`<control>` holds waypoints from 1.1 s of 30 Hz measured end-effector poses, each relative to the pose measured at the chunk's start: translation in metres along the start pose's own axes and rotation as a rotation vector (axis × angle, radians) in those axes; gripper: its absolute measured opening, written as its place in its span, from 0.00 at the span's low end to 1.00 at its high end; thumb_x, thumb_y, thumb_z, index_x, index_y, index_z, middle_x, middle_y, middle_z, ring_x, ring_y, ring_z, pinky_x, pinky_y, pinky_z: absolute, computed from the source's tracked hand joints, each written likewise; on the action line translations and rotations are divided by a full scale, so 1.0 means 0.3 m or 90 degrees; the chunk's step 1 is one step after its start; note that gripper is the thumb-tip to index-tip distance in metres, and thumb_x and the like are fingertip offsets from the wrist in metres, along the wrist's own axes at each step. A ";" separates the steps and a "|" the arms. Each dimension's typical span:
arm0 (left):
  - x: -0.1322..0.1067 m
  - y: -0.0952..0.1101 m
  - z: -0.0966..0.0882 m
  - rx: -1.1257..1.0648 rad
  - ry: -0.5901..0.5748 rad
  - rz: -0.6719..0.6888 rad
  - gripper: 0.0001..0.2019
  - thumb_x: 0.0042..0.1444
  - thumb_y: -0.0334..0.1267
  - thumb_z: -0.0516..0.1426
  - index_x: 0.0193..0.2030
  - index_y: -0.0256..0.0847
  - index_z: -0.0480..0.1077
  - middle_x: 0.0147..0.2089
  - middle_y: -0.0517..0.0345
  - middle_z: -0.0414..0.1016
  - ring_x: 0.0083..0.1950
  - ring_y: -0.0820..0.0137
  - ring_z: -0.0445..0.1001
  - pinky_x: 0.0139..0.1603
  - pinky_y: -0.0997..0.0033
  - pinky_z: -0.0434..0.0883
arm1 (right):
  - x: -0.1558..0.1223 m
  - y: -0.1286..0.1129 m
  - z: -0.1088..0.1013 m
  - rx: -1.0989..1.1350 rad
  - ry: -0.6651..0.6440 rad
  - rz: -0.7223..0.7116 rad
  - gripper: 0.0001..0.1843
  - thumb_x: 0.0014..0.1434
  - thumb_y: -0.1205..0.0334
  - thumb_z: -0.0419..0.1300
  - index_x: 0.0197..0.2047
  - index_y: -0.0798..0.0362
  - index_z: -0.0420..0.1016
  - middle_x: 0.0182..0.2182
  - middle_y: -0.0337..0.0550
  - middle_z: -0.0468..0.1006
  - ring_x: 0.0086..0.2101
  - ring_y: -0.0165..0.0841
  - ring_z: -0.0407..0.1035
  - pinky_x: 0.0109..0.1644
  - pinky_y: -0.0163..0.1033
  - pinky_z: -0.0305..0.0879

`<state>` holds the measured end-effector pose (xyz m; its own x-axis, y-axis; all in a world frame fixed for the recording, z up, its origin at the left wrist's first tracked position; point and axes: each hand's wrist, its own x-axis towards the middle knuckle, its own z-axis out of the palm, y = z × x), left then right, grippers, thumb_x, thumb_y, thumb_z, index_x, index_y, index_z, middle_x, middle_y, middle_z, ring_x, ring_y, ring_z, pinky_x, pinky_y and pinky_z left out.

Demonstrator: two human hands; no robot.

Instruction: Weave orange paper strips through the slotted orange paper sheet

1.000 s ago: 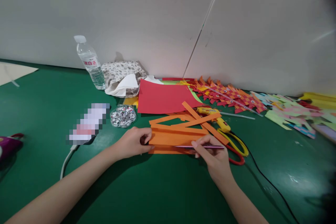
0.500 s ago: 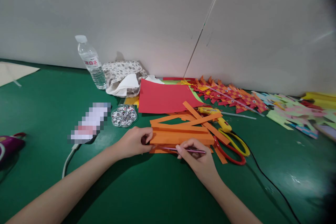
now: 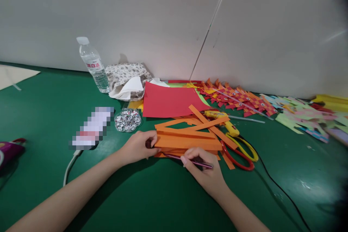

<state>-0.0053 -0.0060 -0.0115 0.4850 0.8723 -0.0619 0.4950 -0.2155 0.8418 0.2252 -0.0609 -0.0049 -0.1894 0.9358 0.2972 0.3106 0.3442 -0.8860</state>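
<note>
A folded piece of orange paper point(image 3: 187, 140) lies on the green table in front of me, with creases along its length. At its left end, my left hand point(image 3: 140, 147) is closed on the paper's edge between thumb and fingers. My right hand point(image 3: 203, 165) grips a slim, purple, pen-like pointed tool point(image 3: 174, 156); whether it is a knife or tweezers I cannot tell. The tool's tip points left, at the paper's lower edge close to my left fingertips. Loose orange paper strips point(image 3: 208, 125) cross one another just behind the folded paper.
Scissors with red and yellow handles point(image 3: 246, 166) and a yellow glue gun point(image 3: 231, 128) lie to the right, its black cord running forward. Behind are red paper point(image 3: 174, 99), a bag of googly eyes point(image 3: 127, 120) and woven paper fish point(image 3: 239, 98). A phone point(image 3: 92, 128) and water bottle point(image 3: 95, 67) stand left.
The tool in my right hand has tilted and shifted slightly lower, its tip now at the paper's lower edge. My left hand keeps its hold on the paper's left end.
</note>
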 end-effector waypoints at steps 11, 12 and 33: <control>0.000 -0.011 0.001 -0.020 -0.009 0.002 0.15 0.51 0.37 0.58 0.27 0.41 0.52 0.17 0.72 0.62 0.17 0.78 0.69 0.17 0.83 0.57 | -0.010 0.007 -0.001 0.051 0.052 0.019 0.09 0.56 0.62 0.61 0.27 0.50 0.66 0.25 0.41 0.73 0.25 0.33 0.69 0.29 0.38 0.66; 0.000 -0.011 0.001 -0.019 -0.007 0.004 0.15 0.51 0.37 0.58 0.27 0.41 0.52 0.17 0.72 0.61 0.17 0.78 0.69 0.17 0.83 0.57 | -0.009 0.008 -0.001 0.043 0.049 0.021 0.09 0.56 0.61 0.61 0.27 0.50 0.66 0.24 0.40 0.73 0.25 0.33 0.69 0.29 0.38 0.66; 0.000 -0.007 -0.001 -0.031 -0.008 -0.009 0.15 0.50 0.36 0.58 0.26 0.42 0.51 0.17 0.72 0.60 0.17 0.78 0.67 0.17 0.83 0.56 | -0.007 0.010 -0.006 0.054 0.030 0.039 0.09 0.56 0.63 0.61 0.26 0.51 0.66 0.23 0.40 0.72 0.25 0.33 0.69 0.29 0.38 0.64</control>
<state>-0.0064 -0.0054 -0.0130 0.4877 0.8692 -0.0808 0.4668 -0.1815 0.8655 0.2282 -0.0617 -0.0075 -0.1276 0.9581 0.2563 0.2395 0.2806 -0.9295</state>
